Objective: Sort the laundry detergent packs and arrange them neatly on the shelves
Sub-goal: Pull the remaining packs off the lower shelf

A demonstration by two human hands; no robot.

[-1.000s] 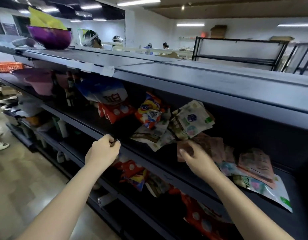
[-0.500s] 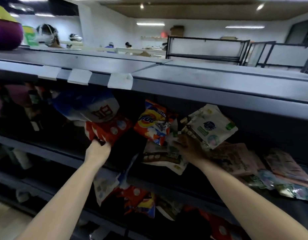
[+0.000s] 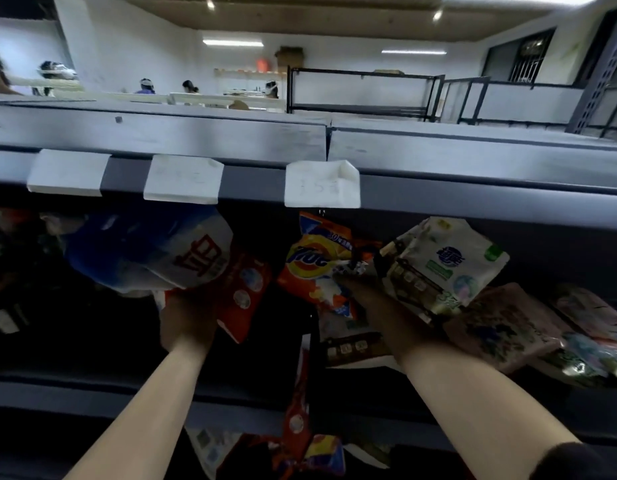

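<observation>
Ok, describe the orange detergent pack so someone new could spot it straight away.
Find the dark shelf with three white paper tags on its edge. Below the rightmost tag stands the orange pack, by the right hand. Only it has a yellow swirl with blue lettering.

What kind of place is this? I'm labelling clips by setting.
Probably a mock shop aisle in a workroom: shelf with paper tags, detergent packs, people at tables behind.

One head-worn wide-angle view looks forward and slightly down, close to the front edge of the upper shelf (image 3: 438, 199), into the dim shelf bay beneath; beyond its top, the room recedes far behind.
</observation>
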